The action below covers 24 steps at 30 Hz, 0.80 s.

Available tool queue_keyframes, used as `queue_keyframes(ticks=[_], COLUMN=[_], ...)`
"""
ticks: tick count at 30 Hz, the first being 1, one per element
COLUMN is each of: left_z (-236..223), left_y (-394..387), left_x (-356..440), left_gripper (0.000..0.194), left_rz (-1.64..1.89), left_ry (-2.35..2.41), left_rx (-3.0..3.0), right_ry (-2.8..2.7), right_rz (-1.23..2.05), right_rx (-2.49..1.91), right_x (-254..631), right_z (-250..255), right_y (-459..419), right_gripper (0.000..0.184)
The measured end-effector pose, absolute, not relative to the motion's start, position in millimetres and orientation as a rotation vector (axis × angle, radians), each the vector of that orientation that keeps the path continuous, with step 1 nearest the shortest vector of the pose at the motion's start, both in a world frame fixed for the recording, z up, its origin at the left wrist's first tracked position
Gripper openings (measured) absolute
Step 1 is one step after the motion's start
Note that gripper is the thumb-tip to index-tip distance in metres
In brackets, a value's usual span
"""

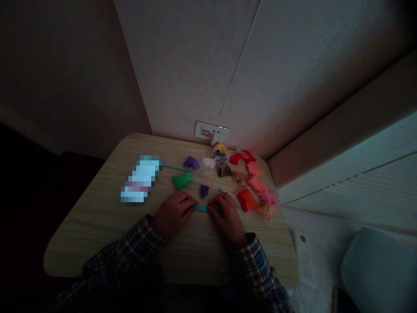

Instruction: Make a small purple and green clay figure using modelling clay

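Observation:
A short light blue strip [201,208], which looks like modelling clay, lies low over the table between my two hands. My left hand [174,213] has its fingers closed on the strip's left end. At the other end, my right hand [228,217] pinches it with thumb and fingertips. A thin blue stick [220,190] pokes out behind my right hand, partly hidden by it. Just beyond the strip sits a small bumpy purple clay piece [204,191]. Farther left is a green clay pack [181,180], with a purple pack [191,163] behind it.
Clay packs in red [243,157], orange-red [247,200], coral [256,183] and pink [268,197] line the wooden table's [130,243] right side. A lit phone [141,180], pixelated, lies at left. Behind the table is a wall socket [211,131] with a plug.

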<state>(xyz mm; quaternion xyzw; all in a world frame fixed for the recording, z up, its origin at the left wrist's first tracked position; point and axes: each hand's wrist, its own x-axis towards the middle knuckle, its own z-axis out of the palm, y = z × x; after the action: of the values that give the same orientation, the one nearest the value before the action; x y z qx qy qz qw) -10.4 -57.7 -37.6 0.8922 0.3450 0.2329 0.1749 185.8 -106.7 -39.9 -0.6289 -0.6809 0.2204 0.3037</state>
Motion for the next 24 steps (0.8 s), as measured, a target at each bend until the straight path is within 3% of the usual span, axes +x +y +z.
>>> queue_keyframes(ticks=[24], left_z=[-22], left_y=[-58], left_x=[-5], left_gripper=[0.006], left_rz=[0.667], left_ry=[1.013], left_rx=[2.155], right_ry=[-1.708], right_rz=[0.699], right_rx=[-1.556], right_x=[188], right_z=[-34], right_y=[-106], right_gripper=[0.01])
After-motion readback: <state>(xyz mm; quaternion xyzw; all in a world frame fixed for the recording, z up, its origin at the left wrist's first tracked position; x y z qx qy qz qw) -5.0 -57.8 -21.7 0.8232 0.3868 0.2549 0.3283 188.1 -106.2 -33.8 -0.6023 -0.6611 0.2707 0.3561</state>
